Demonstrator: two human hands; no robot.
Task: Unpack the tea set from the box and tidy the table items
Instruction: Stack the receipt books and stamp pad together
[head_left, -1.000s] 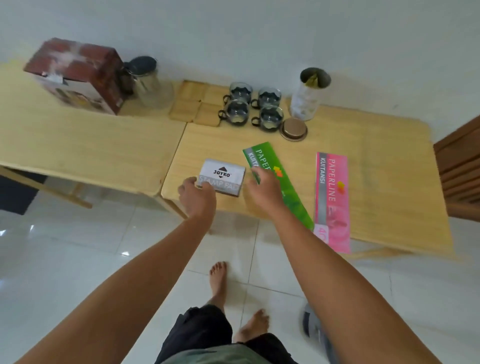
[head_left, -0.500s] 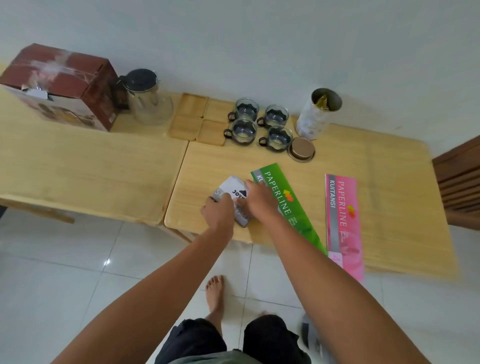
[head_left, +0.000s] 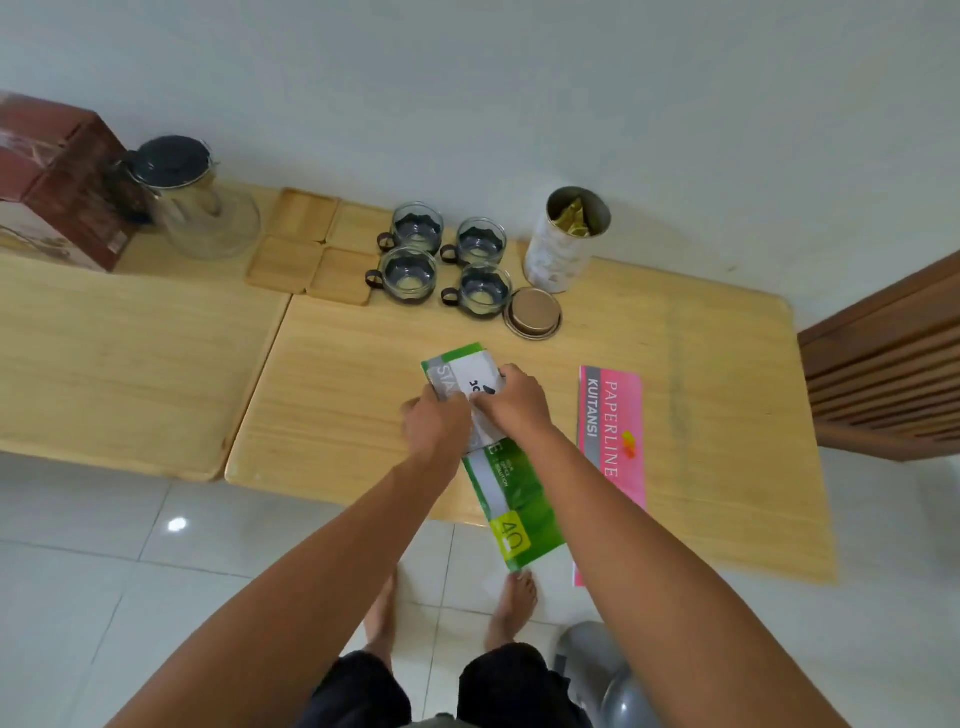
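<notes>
A white and grey stamp pad box lies on the far end of a green receipt book. My left hand grips its near left side and my right hand holds its right side. A pink receipt book lies parallel to the right. At the back stand several glass cups with dark handles, several wooden coasters, a glass teapot with a black lid, and the red tea set box.
An open white tin with gold packets stands by the wall, its lid flat beside it. Two wooden tables meet at a seam. A slatted wooden chair sits at the right. A grey object lies on the tiled floor.
Both hands carried the stamp pad box rightward from the bare table onto the top end of the green receipt book. The view shifted closer and to the right.
</notes>
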